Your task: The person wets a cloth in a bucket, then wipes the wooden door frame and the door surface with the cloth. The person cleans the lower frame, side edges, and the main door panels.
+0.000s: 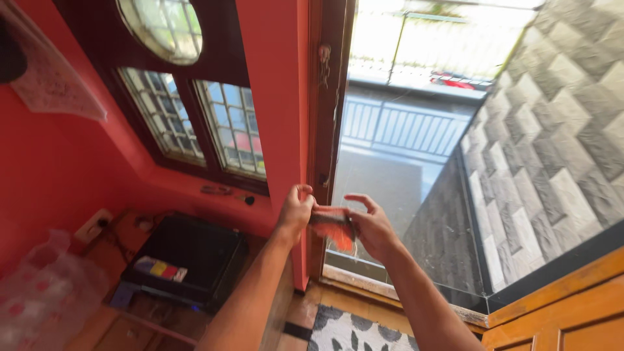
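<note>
Two hands meet at the doorway: our left hand point(296, 211) and our right hand point(372, 227) both pinch a small orange-red packet point(333, 229) between them, held up in front of the red door frame point(276, 117) and the glass door point(416, 175). The left fingers are curled shut on its left edge; the right thumb and fingers close on its right side, with the index finger lifted free. We judge the packet light, thin and limp, likely a crinkly wrapper that bends easily and could slip, so the edges and corners are the sure places to grip. Its lower half is blurred and partly covered by the right palm, so we cannot tell what it contains. Down left sits a black printer point(185, 260).
</note>
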